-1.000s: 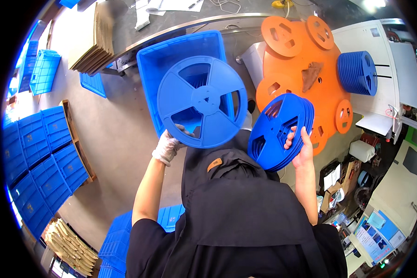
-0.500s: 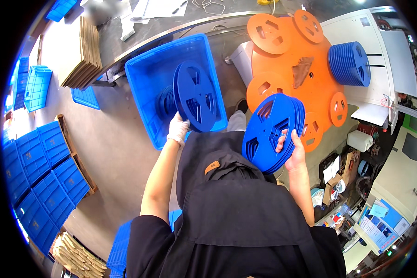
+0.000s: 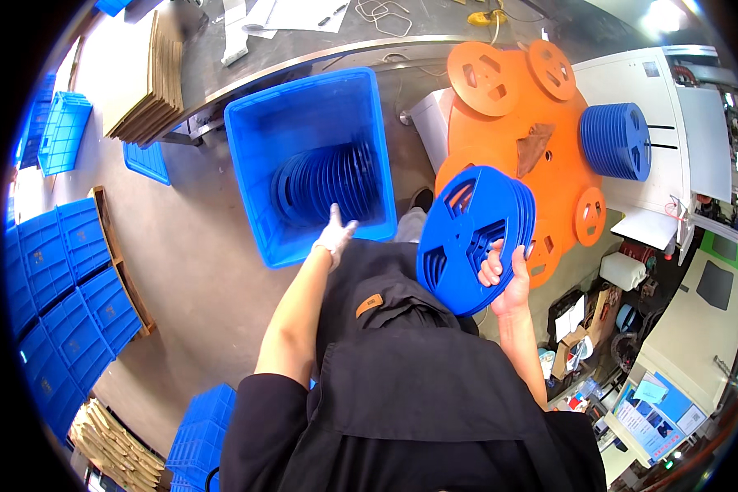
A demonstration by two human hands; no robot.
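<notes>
My right hand (image 3: 504,279) grips a stack of blue plastic reels (image 3: 465,221) through a cutout near their edge. The stack is tilted, in front of my body and left of the orange round table. My left hand (image 3: 336,236), in a white glove, is over the near rim of a blue plastic bin (image 3: 246,193), fingers spread with nothing in them. Several blue reels (image 3: 324,182) stand on edge in a row inside that bin, just beyond my left fingertips.
The orange round table (image 3: 504,123) carries orange discs round its edge. A row of blue reels (image 3: 615,141) sits on rods at a white machine (image 3: 640,78). Ahead runs a grey workbench (image 3: 295,41) with stacked cardboard (image 3: 152,78). Blue crates (image 3: 74,254) fill the left side.
The reel in my left hand has gone down into the bin and been let go. My right hand keeps its stack, shifted slightly left.
</notes>
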